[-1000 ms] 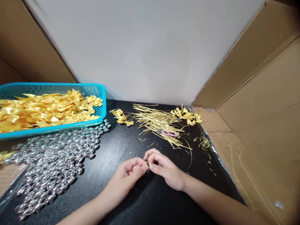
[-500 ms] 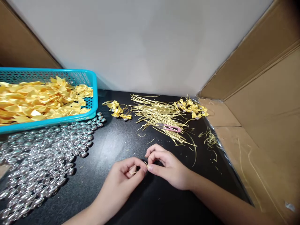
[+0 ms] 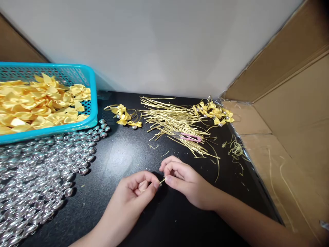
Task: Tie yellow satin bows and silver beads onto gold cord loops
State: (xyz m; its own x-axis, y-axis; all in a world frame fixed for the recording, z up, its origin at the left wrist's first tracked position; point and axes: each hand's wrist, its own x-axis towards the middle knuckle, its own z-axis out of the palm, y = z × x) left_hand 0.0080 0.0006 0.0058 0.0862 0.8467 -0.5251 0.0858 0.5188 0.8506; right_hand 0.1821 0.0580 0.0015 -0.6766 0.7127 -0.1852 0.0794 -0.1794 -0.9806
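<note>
Two hands meet low in the middle of the frame, on the black table [image 3: 120,154]. The left hand [image 3: 132,195] presses thumb and forefinger together on one end of a short gold cord [image 3: 162,181]. The right hand [image 3: 189,183] pinches the other end, its remaining fingers curled. The cord spans the small gap between the two pinches, just above the tabletop.

As I judge it, the piece is thin and looks slick, so a slack pinch on either side could let it drop among the look-alike offcuts [image 3: 236,149]. A forearm swung left could also scatter the silver beads [image 3: 38,171].

Counting from the left of the frame:
- one turquoise basket [image 3: 93,103], heaped with yellow ribbon bows [image 3: 38,106] (far too many to count)
- one spread of beads below it, also beyond counting
- one cluster of about four beaded bows [image 3: 124,116], upper centre
- one pile of long gold cords [image 3: 169,118], dozens at least
- one pair of pink snips [image 3: 190,138] lying on that pile
- a second cluster of bows [image 3: 214,113], roughly eight, upper right
- cardboard [image 3: 288,113] along the right side
</note>
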